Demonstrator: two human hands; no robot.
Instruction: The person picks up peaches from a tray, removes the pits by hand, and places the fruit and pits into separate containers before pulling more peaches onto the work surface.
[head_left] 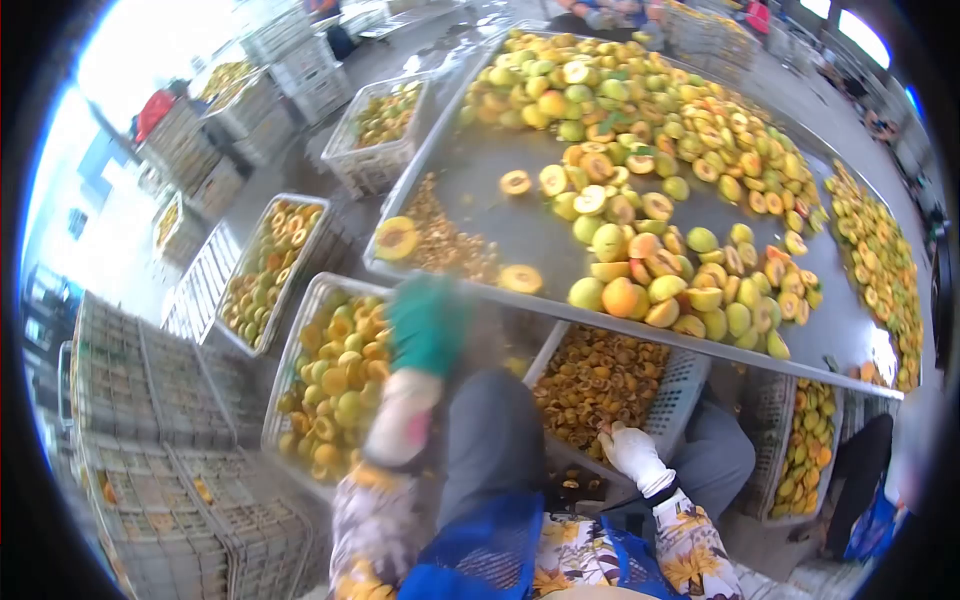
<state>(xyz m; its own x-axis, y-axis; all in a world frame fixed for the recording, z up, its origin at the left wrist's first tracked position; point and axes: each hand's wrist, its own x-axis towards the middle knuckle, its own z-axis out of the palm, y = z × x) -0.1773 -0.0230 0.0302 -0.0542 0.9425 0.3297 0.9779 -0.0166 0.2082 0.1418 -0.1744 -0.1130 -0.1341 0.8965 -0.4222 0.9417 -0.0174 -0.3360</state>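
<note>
My left hand (428, 325), in a green glove, is smeared by motion between the metal table's near edge and a crate of fruit halves (340, 375); its fingers cannot be made out. In a white glove, my right hand (637, 458) is closed over the near rim of a crate of brown pits (600, 385). Something small and brownish shows at its fingertips, too small to name. On the metal table (490, 170) lie many yellow-green stone fruits (640, 260), whole and halved, resembling peaches. Loose pits (445, 235) form a patch at the table's near left corner, beside two cut halves.
Another fruit crate (270, 275) stands to the left, with one more (385, 115) behind it. Stacked crates (170, 440) rise at the near left. Under the table's right side is a filled crate (805, 450), next to another person's leg (862, 470). More people are around the far side.
</note>
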